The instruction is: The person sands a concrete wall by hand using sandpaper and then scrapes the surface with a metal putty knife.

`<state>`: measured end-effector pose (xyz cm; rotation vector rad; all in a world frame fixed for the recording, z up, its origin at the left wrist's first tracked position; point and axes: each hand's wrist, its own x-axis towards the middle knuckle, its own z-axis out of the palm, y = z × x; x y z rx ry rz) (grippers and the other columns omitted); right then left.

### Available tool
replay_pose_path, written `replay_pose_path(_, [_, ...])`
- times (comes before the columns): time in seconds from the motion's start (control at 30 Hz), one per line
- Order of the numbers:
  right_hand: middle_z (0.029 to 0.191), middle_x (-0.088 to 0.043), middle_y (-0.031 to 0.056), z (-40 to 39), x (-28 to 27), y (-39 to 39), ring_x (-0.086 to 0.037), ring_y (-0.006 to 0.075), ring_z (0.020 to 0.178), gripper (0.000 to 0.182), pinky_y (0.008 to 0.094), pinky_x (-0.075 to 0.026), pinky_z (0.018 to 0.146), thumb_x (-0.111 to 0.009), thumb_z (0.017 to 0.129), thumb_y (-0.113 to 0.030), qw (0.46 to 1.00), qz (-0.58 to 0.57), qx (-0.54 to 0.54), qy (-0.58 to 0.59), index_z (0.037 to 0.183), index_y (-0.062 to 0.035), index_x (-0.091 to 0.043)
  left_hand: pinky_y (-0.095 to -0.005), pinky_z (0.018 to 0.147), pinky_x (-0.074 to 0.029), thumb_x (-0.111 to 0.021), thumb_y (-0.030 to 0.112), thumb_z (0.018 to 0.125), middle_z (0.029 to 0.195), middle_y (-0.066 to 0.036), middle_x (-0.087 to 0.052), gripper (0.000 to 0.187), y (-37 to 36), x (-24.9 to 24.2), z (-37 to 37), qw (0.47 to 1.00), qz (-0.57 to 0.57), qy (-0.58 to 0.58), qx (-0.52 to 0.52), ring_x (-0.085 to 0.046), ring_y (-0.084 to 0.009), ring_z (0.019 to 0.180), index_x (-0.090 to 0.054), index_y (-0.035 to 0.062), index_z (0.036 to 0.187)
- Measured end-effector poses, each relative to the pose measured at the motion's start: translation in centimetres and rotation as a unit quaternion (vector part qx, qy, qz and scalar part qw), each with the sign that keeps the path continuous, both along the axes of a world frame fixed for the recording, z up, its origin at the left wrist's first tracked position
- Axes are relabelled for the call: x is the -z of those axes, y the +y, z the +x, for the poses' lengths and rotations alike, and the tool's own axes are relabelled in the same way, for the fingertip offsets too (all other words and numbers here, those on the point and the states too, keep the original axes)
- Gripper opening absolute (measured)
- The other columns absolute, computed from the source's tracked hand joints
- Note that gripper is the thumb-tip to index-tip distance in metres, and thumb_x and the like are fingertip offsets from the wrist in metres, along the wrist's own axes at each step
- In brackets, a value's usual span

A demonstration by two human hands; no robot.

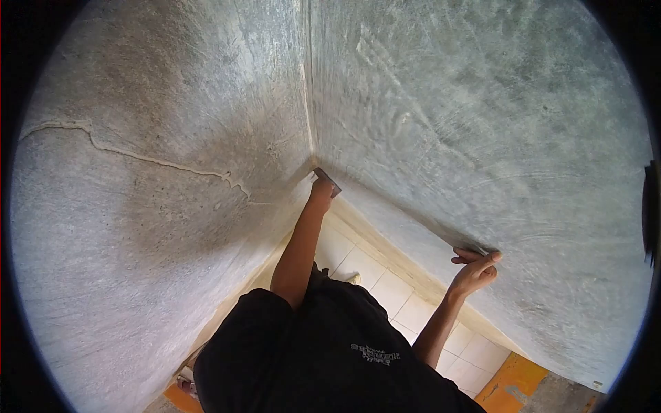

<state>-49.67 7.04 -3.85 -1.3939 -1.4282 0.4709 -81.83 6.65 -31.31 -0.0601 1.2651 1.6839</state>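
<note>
My left hand (321,193) is closed around a dark, flat rectangular scraper (329,182). One end of the scraper is at the corner (314,157) where two grey plastered walls meet. Close to the right wall (441,138), my right hand (476,274) has its thumb and fingers pinched together. A thin, greyish edge shows between them, too small to make out. A pale line of filler runs up the corner above my left hand.
Across the left wall (138,227) runs a crack with pale filler (158,162). Below are white floor tiles (396,289), a small pale lump (354,279) and an orange panel (513,385). A dark object (648,213) stands at the right edge.
</note>
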Motion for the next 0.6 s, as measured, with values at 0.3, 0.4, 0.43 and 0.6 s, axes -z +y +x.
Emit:
replay_pose_path(0.3, [0.046,-0.06,0.0109,-0.3,-0.2,-0.2,-0.056,0.0154,0.036,0.09,0.0245,-0.05,0.046,-0.02,0.097,-0.059,1.0,-0.005,0.0,0.022,0.046,0.0018,-0.063,-0.0338,0.097,-0.041,-0.041,-0.004,0.081,0.121,-0.012,-0.052,0.044,-0.5,-8.4,1.2,1.0,0.01,0.02,0.011,-0.053,-0.0228,0.11,-0.045,-0.0032,0.125])
replay_pose_path(0.4, [0.046,-0.06,0.0109,0.0,-0.1,-0.1,-0.056,0.0153,0.036,0.091,0.025,-0.05,0.047,-0.02,0.097,-0.06,1.0,0.0,-0.003,0.009,0.046,0.0019,-0.063,-0.0323,0.086,-0.045,-0.043,0.016,0.092,0.108,-0.01,-0.058,0.033,1.2,2.8,-0.9,1.0,-0.004,0.024,0.019,-0.057,-0.0196,0.096,-0.051,-0.0027,0.118])
replay_pose_path(0.43, [0.046,-0.06,0.0109,0.1,0.0,0.0,-0.056,0.0153,0.036,0.091,0.0251,-0.05,0.047,-0.02,0.097,-0.06,1.0,0.005,-0.004,0.003,0.046,0.0019,-0.063,-0.0308,0.079,-0.048,-0.045,0.028,0.097,0.1,-0.009,-0.061,0.036,1.6,4.9,-1.3,0.999,0.004,0.035,0.013,-0.059,-0.0166,0.087,-0.054,-0.0029,0.113])
replay_pose_path(0.6, [0.046,-0.06,0.0108,0.0,-0.1,-0.1,-0.055,0.0149,0.036,0.091,0.0252,-0.05,0.047,-0.02,0.096,-0.061,1.0,-0.001,-0.008,0.017,0.046,0.0014,-0.063,-0.0349,0.101,-0.039,-0.041,-0.008,0.079,0.127,-0.011,-0.051,0.051,0.4,-0.3,-1.1,0.998,-0.047,-0.023,0.031,-0.051,-0.0237,0.116,-0.043,-0.0006,0.13])
